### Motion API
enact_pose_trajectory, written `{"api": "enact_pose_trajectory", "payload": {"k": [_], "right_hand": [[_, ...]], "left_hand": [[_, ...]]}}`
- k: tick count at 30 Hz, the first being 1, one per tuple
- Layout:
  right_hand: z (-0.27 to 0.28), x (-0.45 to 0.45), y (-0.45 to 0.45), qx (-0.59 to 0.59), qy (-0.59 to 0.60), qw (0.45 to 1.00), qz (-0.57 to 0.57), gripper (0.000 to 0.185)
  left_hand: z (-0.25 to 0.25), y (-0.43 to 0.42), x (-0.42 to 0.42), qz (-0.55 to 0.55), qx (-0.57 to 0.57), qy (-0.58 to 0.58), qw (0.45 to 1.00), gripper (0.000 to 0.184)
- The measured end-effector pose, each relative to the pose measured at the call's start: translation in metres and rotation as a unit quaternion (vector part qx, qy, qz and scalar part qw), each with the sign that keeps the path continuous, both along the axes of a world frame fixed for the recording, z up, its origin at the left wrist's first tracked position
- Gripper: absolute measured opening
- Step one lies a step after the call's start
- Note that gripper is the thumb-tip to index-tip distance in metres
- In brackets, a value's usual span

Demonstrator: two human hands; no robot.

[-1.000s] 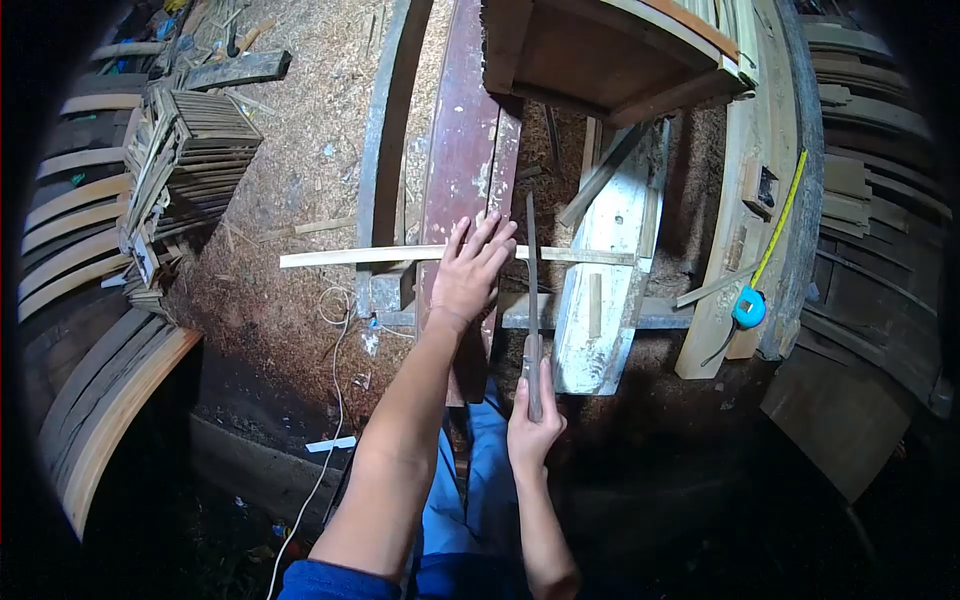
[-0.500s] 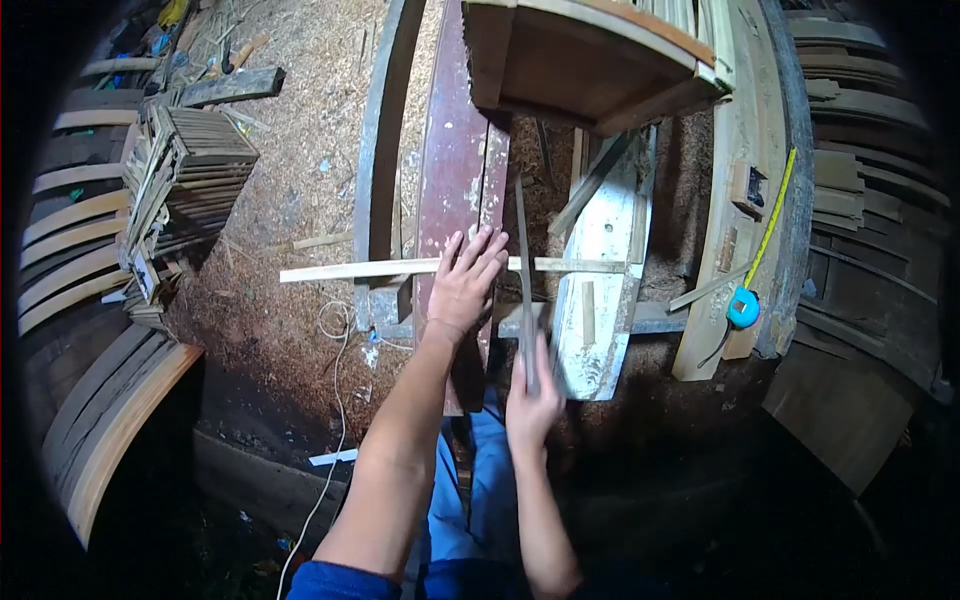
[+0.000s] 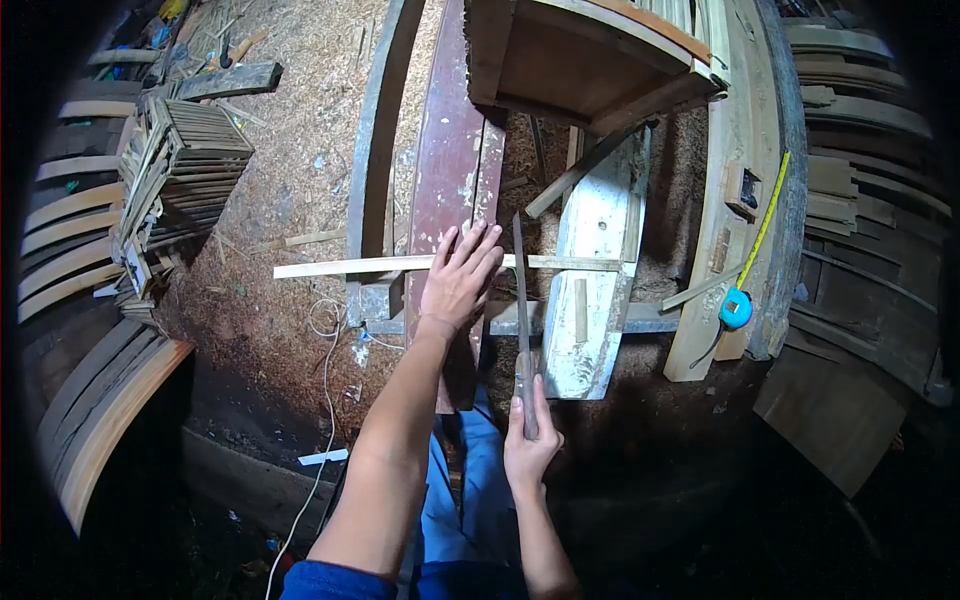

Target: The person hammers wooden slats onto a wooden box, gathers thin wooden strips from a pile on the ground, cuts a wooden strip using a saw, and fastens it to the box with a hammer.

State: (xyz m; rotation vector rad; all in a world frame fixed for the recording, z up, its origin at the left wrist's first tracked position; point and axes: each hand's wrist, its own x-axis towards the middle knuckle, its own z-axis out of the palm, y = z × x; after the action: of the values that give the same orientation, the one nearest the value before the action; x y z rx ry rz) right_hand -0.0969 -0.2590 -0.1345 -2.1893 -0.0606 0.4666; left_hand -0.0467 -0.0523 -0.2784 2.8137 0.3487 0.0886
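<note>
My left hand (image 3: 463, 277) lies flat, fingers stretched out, across a thin wooden strip (image 3: 350, 267) and presses it onto the dark red painted board (image 3: 445, 150). The strip sits crosswise and sticks out past the board on both sides. My right hand (image 3: 532, 440) is closed around the handle of a handsaw (image 3: 521, 300). Its narrow blade points away from me and crosses the strip just right of the red board. Whether the teeth touch the strip I cannot tell. To the right, the strip's other end reaches over a white-stained board (image 3: 597, 330) with a short wood piece (image 3: 581, 310) on it.
A wooden box-like frame (image 3: 600, 65) stands at the top. On the right, a blue tape measure (image 3: 736, 308) lies with its yellow tape pulled out. Stacked slats (image 3: 200, 150) and curved wood pieces (image 3: 125, 420) lie left. Sawdust (image 3: 290, 200) and a thin cord (image 3: 329, 420) cover the floor.
My right hand has drawn the saw back toward me, so the blade tip is now nearer the strip. My left hand stays on the strip. The view has shifted slightly.
</note>
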Motion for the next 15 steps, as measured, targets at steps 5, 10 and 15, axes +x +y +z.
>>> {"api": "enact_pose_trajectory", "payload": {"k": [5,10,15], "right_hand": [[0.012,0.006,0.007,-0.014,0.002,1.0,0.009,0.043],[0.023,0.019,0.008,-0.016,0.025,0.999,0.023,0.042],[0.024,0.031,0.024,-0.018,0.006,1.0,0.024,0.041]], "left_hand": [[0.005,0.002,0.0,-0.012,-0.012,0.032,0.999,0.033],[-0.001,-0.001,0.001,0.019,-0.043,-0.022,0.999,0.031],[0.008,0.003,0.0,-0.024,-0.005,0.078,0.997,0.05]]}}
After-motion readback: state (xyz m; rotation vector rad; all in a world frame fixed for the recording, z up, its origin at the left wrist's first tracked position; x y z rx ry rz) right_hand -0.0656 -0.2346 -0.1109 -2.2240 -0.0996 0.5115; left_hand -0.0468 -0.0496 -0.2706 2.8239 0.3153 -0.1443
